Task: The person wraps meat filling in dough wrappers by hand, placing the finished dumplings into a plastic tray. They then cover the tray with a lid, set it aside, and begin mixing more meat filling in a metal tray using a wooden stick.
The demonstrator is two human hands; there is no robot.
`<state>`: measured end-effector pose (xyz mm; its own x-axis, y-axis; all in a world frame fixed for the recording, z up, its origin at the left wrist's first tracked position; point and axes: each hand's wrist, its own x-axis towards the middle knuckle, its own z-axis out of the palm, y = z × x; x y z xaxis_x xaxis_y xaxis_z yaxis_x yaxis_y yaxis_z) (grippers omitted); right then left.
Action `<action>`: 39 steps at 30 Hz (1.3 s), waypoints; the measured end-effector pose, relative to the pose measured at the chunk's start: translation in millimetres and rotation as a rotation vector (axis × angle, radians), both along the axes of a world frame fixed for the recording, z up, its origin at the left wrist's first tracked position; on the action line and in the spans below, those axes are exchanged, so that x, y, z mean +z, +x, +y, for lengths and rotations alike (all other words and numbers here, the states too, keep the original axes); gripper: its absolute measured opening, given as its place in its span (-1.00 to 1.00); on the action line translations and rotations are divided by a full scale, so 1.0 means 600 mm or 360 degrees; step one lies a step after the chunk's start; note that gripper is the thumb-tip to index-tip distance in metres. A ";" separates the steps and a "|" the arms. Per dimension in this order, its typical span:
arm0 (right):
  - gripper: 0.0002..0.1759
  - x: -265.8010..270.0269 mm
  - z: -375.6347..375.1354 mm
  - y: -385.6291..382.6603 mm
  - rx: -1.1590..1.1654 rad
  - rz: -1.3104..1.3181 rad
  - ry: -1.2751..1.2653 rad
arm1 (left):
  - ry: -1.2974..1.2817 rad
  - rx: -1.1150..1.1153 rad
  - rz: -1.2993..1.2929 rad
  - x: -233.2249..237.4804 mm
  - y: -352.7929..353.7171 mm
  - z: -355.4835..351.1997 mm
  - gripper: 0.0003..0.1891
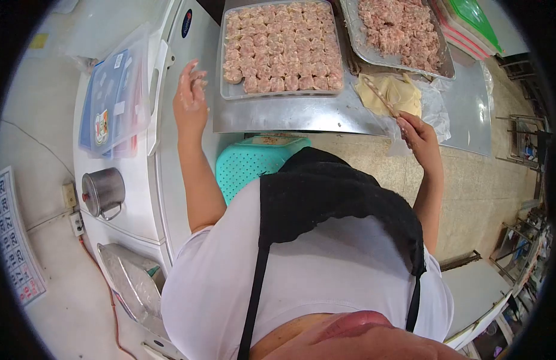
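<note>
My right hand (419, 133) grips a thin stick (381, 96) smeared with meat filling, and its far end lies over a pile of pale yellow dough wrappers (404, 95). My left hand (191, 96) hovers left of the tray with loosely bent fingers apart, nothing held, and bits of filling stuck on them. Rows of meat dumplings (284, 48) fill most of a clear plastic tray (242, 92); a small gap shows at its near left corner. Ground meat (404, 30) is heaped in a metal pan (449, 69) at the upper right.
Everything stands on a steel table (290, 117). A turquoise perforated basket (248, 162) sits below its front edge. To the left, a white refrigerator (125, 204) bears a metal mug (104, 191) and plastic lids (119, 96). Stacked trays with a green lid (477, 24) stand at the far right.
</note>
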<state>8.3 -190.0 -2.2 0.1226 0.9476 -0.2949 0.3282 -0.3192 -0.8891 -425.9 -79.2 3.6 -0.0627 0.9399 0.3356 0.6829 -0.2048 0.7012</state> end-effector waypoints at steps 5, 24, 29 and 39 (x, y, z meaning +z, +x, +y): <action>-0.64 0.015 0.030 -0.006 0.0207 0.0020 0.0081 | 0.0050 0.0227 0.0043 -0.025 -0.053 -0.057 -0.62; -0.70 0.037 0.108 0.177 0.0707 0.0018 0.0303 | -0.0429 0.0268 0.0409 -0.117 0.065 0.015 -0.62; -0.69 0.024 0.103 0.275 0.0597 -0.0056 0.0136 | -0.0331 0.0345 0.0747 -0.219 0.041 0.079 -0.58; -0.67 -0.001 0.096 0.325 0.0420 0.0029 0.0008 | -0.0674 0.0523 0.0884 -0.143 0.125 0.056 -0.41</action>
<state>203.4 -132.5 -2.8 -0.1343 0.9476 -0.2899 0.3834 -0.2201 -0.8970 -350.9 -45.4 -82.0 -0.2885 0.9573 0.0154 0.9368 0.2789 0.2113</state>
